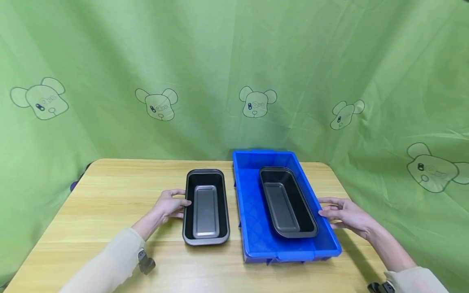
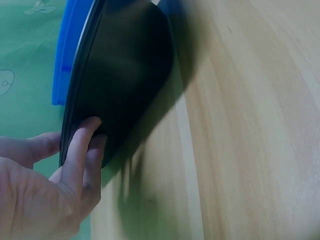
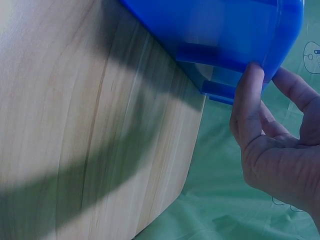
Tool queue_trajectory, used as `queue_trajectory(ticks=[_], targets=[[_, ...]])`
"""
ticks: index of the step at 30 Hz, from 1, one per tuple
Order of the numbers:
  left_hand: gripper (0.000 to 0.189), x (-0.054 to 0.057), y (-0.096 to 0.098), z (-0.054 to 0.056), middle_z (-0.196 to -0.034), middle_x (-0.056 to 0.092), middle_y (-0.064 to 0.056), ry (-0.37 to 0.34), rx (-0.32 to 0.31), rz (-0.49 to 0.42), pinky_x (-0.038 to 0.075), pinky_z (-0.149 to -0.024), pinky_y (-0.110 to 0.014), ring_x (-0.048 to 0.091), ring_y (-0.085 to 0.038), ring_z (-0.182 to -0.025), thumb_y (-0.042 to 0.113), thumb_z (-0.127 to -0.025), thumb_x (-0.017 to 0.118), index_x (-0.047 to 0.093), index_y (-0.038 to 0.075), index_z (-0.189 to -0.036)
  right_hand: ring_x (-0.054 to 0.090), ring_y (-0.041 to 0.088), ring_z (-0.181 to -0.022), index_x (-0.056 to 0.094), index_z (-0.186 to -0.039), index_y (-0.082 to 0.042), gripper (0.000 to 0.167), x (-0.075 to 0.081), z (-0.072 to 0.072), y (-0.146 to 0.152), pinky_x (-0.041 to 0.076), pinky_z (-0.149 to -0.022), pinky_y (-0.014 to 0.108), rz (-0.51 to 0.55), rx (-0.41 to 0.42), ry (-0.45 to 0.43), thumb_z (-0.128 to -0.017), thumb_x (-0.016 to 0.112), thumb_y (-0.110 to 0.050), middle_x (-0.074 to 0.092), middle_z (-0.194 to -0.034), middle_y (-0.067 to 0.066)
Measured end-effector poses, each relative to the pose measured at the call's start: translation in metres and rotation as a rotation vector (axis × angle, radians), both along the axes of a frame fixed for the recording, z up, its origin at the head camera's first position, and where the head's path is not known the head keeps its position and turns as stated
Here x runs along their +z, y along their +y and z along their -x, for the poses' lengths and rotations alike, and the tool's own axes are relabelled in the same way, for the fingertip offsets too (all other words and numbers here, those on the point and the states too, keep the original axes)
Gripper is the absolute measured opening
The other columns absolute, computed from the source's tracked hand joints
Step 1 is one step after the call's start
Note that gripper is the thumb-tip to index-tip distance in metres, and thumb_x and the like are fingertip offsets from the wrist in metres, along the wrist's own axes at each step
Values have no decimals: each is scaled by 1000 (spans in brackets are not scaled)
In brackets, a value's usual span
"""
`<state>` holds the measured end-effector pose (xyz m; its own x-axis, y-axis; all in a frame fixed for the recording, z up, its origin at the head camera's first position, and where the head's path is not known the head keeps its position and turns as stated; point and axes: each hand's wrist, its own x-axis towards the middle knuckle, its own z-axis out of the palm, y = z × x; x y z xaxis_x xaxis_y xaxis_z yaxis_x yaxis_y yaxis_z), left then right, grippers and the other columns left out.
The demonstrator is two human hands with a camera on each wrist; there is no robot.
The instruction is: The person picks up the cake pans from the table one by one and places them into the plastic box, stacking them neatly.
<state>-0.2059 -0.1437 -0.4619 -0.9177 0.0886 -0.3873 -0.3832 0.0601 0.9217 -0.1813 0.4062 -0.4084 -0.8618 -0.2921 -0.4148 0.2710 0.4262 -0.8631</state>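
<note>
My left hand [image 1: 166, 206] pinches the left rim of a dark metal loaf pan [image 1: 206, 213], thumb over the edge and fingers against the outer side. Seen from the left wrist, the outer wall of this loaf pan [image 2: 125, 65] is dark, with the left hand [image 2: 50, 190] at its rim. To its right stands a blue plastic bin [image 1: 253, 215] holding a second dark loaf pan [image 1: 282, 207], set slightly askew. My right hand [image 1: 349, 213] grips the bin's right rim. In the right wrist view, its fingers [image 3: 250, 95] touch the bin's outer wall [image 3: 225, 30].
Both containers stand on a light wooden table [image 1: 121, 195] with rounded back corners. A green curtain [image 1: 205, 49] with mouse-head outlines hangs behind and beside it. A narrow strip of tabletop separates the left loaf pan from the bin.
</note>
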Motion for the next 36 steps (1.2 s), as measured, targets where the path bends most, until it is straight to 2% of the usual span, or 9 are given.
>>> queue_trajectory(ticks=[5,12,23,31,36], targets=[[56,3,-2,0,-82,76,-5,1,14,-30,66,-56,-25,73,-12,-71,-5,-94,69,49,-8,-146,76,12,-102,23,-160,11,74,0,0,0,68,-89,36,1,-2,0,-106,64,-18,77,-113,-5],[61,13,-3,2,-80,76,-1,12,10,-61,64,-54,-21,73,-10,-67,-4,-95,69,45,-7,-151,76,12,-102,23,-160,12,74,0,0,0,68,-90,36,5,1,-2,-106,64,-18,76,-113,-5],[65,30,-3,5,-80,75,0,26,11,-110,65,-58,-22,72,-8,-65,-5,-95,68,41,-7,-154,76,13,-102,23,-160,12,75,2,-1,-1,68,-91,37,-1,2,2,-105,65,-18,76,-113,-3],[67,42,-2,7,-83,73,1,30,13,-92,66,-60,-21,71,-7,-68,-3,-95,70,41,-5,-155,76,12,-102,24,-160,12,75,3,-1,-2,68,-91,36,0,2,0,-105,65,-18,75,-113,-3],[68,47,0,9,-86,74,1,44,18,-126,66,-62,-21,73,-7,-72,-3,-95,70,39,-5,-156,76,13,-102,23,-160,12,75,3,0,-2,68,-91,37,5,6,0,-105,65,-18,76,-113,-3]])
